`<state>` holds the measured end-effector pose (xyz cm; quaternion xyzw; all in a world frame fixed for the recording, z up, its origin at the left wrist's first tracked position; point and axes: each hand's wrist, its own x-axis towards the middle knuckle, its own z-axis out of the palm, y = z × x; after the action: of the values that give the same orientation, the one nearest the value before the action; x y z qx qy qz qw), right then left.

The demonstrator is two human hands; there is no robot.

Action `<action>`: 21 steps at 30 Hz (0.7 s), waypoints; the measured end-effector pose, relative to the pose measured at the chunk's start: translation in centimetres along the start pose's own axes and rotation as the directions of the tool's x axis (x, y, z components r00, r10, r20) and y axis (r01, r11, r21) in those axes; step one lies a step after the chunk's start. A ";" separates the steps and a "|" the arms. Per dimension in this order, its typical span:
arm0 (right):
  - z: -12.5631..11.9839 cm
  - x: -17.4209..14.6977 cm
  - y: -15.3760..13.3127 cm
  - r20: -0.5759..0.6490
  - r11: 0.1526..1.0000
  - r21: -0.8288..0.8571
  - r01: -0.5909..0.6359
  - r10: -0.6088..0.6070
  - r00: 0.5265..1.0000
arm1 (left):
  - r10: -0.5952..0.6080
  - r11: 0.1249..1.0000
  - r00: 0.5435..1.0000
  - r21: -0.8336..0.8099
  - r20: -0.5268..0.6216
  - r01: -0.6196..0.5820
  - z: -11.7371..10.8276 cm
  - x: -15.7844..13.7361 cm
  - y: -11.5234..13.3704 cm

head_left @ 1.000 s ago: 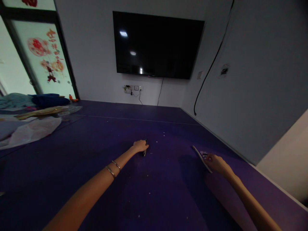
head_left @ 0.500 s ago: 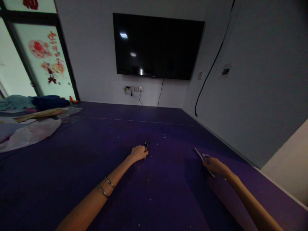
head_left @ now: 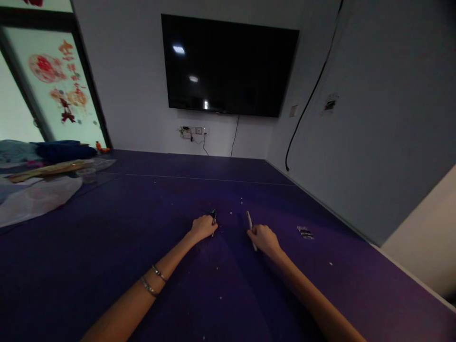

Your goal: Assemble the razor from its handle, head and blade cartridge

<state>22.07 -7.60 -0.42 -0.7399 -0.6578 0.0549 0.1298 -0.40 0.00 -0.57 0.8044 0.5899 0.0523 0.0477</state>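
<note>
My left hand [head_left: 203, 228] is closed around a small dark object [head_left: 213, 216] with a thin pale edge, just above or on the purple surface [head_left: 171, 294]. Most of that object is hidden by the fingers, so its kind is unclear. To its right, my right hand [head_left: 264, 239] grips a slim whitish stick-like tool [head_left: 249, 219]. One end of the tool points away from me and the other shows below the fingers. Right of that hand, a small clear packet [head_left: 305, 232] with dark strips inside lies flat on the surface.
At the far left are plastic sheeting [head_left: 42, 202], a long yellowish piece [head_left: 46, 170] and dark blue cloth [head_left: 66, 150]. Small white specks dot the surface. A grey wall [head_left: 377, 142] borders the right side, with a black cable [head_left: 313, 90] hanging down. A television [head_left: 231, 66] hangs ahead.
My right hand has moved left with the whitish tool, away from the clear packet and closer to my left hand. The tool now stands more upright in view. My left hand keeps its grip.
</note>
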 end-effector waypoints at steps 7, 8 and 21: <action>2.0 1.2 -7.3 0.000 0.997 -0.024 0.072 -0.072 0.997 | -0.005 1.000 1.000 -0.004 -0.011 0.005 0.2 0.1 0.1; 2.1 1.4 -7.8 0.000 0.997 -0.026 0.071 -0.071 0.997 | -0.004 1.000 1.000 -0.006 -0.010 0.004 0.2 0.1 0.1; 2.6 2.0 -8.9 -0.008 0.997 -0.028 0.069 -0.070 0.998 | -0.001 1.000 1.000 -0.016 -0.016 0.000 -0.1 -0.3 0.6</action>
<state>13.13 -4.43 -0.35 -0.7184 -0.6833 0.0381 0.1243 0.07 -0.48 -0.37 0.8034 0.5901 0.0633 0.0494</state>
